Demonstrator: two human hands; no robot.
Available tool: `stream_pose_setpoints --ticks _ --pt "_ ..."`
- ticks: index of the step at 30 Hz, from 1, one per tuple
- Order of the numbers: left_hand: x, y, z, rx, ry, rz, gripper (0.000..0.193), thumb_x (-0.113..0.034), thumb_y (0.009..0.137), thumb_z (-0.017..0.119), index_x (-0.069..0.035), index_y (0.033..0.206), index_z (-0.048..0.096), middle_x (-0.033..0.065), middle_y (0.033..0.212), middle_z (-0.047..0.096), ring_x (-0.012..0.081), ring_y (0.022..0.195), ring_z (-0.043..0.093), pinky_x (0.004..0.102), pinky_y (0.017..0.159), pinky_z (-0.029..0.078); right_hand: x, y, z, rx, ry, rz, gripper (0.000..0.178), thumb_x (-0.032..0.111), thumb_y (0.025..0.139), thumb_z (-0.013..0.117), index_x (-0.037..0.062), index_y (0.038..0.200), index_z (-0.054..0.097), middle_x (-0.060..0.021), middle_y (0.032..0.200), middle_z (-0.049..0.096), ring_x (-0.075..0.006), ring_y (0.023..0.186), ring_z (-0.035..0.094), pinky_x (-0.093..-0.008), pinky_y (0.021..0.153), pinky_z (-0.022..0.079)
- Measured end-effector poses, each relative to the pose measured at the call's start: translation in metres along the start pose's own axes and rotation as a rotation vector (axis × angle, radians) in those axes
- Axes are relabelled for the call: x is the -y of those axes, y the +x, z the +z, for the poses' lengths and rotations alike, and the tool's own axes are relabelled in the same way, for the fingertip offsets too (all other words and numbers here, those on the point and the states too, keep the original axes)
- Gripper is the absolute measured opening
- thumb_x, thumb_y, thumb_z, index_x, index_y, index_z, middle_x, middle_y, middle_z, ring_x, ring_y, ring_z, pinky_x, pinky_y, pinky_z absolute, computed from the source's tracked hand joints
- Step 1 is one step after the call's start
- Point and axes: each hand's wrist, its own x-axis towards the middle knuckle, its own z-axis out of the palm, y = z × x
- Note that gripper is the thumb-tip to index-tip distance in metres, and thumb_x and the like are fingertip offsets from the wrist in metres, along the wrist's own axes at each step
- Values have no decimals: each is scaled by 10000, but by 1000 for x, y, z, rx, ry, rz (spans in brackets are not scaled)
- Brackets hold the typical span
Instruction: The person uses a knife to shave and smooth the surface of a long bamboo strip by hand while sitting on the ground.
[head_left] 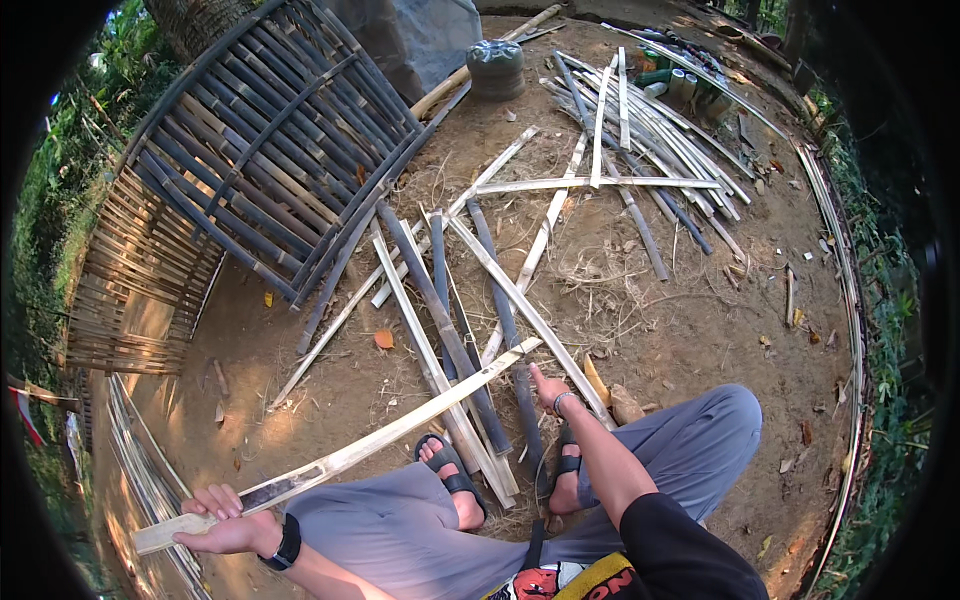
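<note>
A long, pale split-bamboo strip (400, 424) slants across my lap, from lower left up to the middle. My left hand (225, 522) is closed round its near end, and a dark patch marks the strip just beyond the fingers. Close to the strip's far end is my right hand (547, 388), beside a dark bamboo pole (503, 300). One digit points forward and the other fingers look curled; what they hold, if anything, is hidden. Under the strip, between my sandalled feet, lie more dark poles (440, 310) and pale strips (540, 320).
A dark bamboo slatted panel (270, 140) stands at the upper left, above a lighter slatted one (140, 270). Several split strips (660, 140) are heaped at the far right. A rounded container (496, 70) sits at the back. Shavings (610, 270) and dry leaves litter the dirt.
</note>
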Motion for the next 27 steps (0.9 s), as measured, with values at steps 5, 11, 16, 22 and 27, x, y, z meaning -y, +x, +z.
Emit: stream_pose_setpoints --ticks 5,11,16,22,27 --pt "5 1 2 28 -59 -17 515 -523 985 282 -109 694 374 -9 508 270 87 393 213 228 372 141 -14 22 -21 -181 -211 -24 1004 792 837 202 -68 1173 597 -294 1225 562 -375 1222 504 -428 1043 356" --pt "1 -15 20 50 -117 -53 515 -541 976 308 -106 707 367 -10 498 278 81 382 221 222 365 142 -25 39 -41 -259 -168 -7 996 785 841 232 -81 1182 587 -289 1232 560 -376 1206 520 -426 1032 380" --pt "-11 -5 7 14 -46 20 515 -536 980 295 -109 699 359 -13 492 265 82 376 215 217 364 142 1 29 -2 -96 -108 9 953 785 836 279 -45 1147 629 -263 1089 636 -346 1066 607 -435 913 450" --pt "14 -21 25 83 -154 -90 509 -526 979 312 -104 697 362 -9 491 265 81 376 220 213 365 146 -84 104 -61 -371 -65 90 905 779 834 322 -36 1000 679 -157 708 656 -270 638 653 -405 628 494" --pt "-2 -9 6 51 -63 -8 496 -517 977 321 -109 699 361 -15 493 263 75 378 219 211 365 138 -11 35 -25 -186 -142 22 902 786 823 345 -43 924 684 -162 714 656 -268 638 653 -403 630 495"
